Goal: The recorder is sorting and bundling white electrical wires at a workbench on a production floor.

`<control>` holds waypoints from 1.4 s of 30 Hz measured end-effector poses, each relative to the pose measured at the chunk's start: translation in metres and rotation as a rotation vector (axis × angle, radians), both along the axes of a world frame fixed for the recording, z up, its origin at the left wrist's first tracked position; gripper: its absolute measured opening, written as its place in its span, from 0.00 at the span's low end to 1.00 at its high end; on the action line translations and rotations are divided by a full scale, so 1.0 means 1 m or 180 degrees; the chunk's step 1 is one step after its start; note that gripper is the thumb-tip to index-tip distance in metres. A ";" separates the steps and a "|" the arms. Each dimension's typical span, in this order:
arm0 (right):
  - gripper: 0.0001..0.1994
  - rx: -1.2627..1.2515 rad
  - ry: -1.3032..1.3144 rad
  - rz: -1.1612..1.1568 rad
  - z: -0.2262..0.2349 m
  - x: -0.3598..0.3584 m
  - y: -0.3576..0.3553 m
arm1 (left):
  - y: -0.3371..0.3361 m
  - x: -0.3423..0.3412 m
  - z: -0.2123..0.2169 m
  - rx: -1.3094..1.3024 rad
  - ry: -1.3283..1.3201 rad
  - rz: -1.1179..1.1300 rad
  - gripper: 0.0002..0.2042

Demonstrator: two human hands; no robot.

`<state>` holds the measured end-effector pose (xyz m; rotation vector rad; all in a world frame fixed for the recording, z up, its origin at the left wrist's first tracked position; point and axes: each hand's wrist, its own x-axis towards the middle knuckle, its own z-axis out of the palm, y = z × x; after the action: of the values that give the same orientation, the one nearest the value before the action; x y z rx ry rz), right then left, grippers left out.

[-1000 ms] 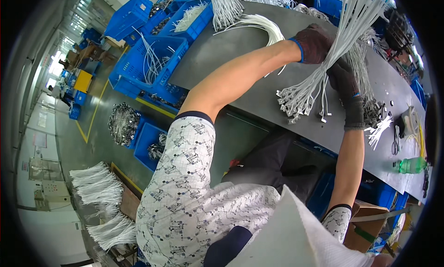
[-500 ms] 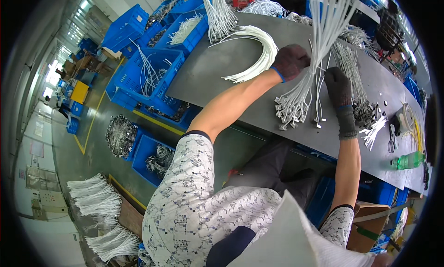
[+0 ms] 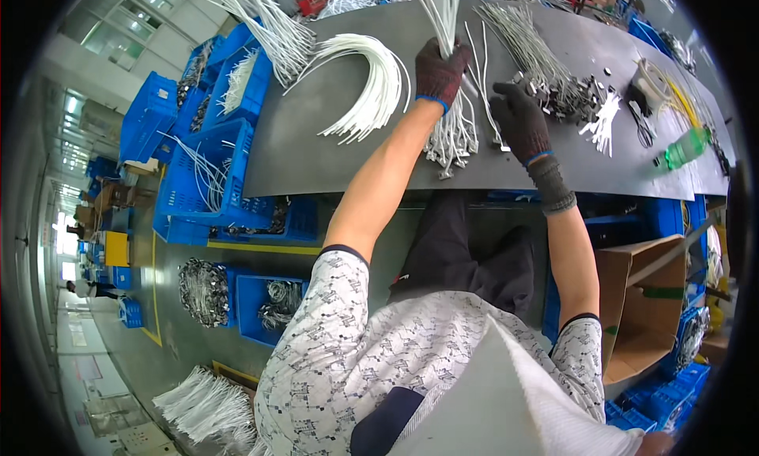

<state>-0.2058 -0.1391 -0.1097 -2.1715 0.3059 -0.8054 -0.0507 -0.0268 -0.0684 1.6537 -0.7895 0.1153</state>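
Observation:
My left hand (image 3: 439,73), in a dark knitted glove, grips a bundle of white cables (image 3: 451,140) around its middle. The small connector ends hang toward the table's front edge, and the other ends rise past the top of the view. My right hand (image 3: 519,120), gloved too, hovers to the right with its fingers apart. One or two loose white cables (image 3: 484,83) lie beside its fingertips; whether they touch is unclear. Farther right rests a pile of grey cables (image 3: 528,49) with dark metal ends. A curved bundle of white cables (image 3: 370,84) lies left of my left hand.
The grey table (image 3: 273,156) also bears short white ties (image 3: 604,122), scissors (image 3: 642,126) and a green bottle (image 3: 685,148) at the right. Blue crates (image 3: 178,195) with cables stand off its left edge. An open cardboard box (image 3: 644,314) is near my right arm.
My view has swung, shifting the table leftward and upward. My right hand has come away from the bundle, its fingers now apart. My left hand still grips the bundle, now lower over the table.

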 end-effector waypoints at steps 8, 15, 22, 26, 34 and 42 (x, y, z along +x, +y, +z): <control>0.18 0.1380 0.0487 -0.0670 -0.073 -0.144 -0.041 | 0.051 0.007 0.028 -0.1425 0.1244 0.0472 0.11; 0.16 0.0821 0.0803 -0.0989 -0.175 -0.228 -0.075 | 0.203 0.080 0.076 0.2135 -0.1761 0.1791 0.27; 0.16 0.0980 0.1066 -0.0968 -0.206 -0.241 -0.062 | 0.294 0.161 0.084 0.2771 -0.2084 0.2149 0.25; 0.16 0.0873 0.1165 -0.0992 -0.207 -0.233 -0.054 | 0.301 0.201 0.073 -0.0081 0.0842 0.1999 0.22; 0.14 0.1609 0.1106 -0.1046 -0.174 -0.083 -0.055 | 0.370 0.375 0.020 0.1190 -0.0059 0.2634 0.26; 0.12 0.1339 0.1804 -0.1084 -0.179 -0.031 -0.064 | 0.345 0.518 0.053 0.0659 0.0270 0.1838 0.23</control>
<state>-0.2369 -0.2028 -0.2884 -1.9212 1.0537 -0.2404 0.4675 0.3184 -0.0156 2.0323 -0.2458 0.3750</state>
